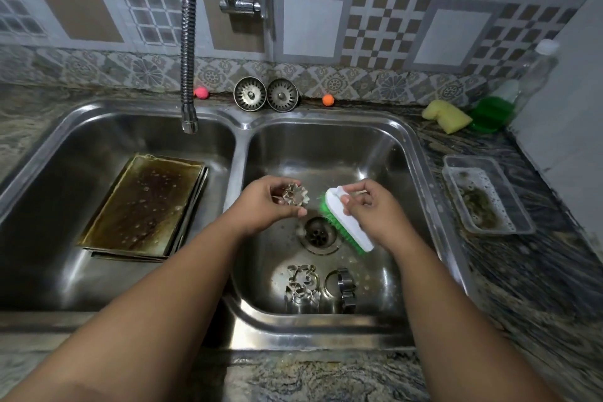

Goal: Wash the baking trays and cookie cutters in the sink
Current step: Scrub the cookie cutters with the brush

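Patterned wall tiles (313,26) back a steel double sink (421,153) set into a dark, streaked stone counter (538,271). Over the right basin, the left hand (267,202) holds a small flower-shaped cookie cutter (295,194) between curled fingertips and thumb, its open side turned up toward the camera. Just beside it, the right hand (375,209) has its fingers curled round the white back of a scrubbing brush (347,219), whose green bristles point toward the cutter; brush and cutter are close but apart. Both hang above the drain (317,235).

More cookie cutters (301,287) lie on the basin floor near the front wall, with a ring-shaped one (344,284) standing on edge beside them. In the left basin, stacked baking trays (143,206) lean tilted, the top one stained brown (with drops of water across it). A flexible tap hose (188,42) hangs down over that basin.

Along the back ledge sit two metal sink strainers (266,94), a pink ball (201,92) and an orange ball (328,100). On the counter to the right lie a yellow sponge (446,115), a green container (491,114), a clear bottle (538,72) and a clear plastic tub (487,194) holding soapy, murky water.
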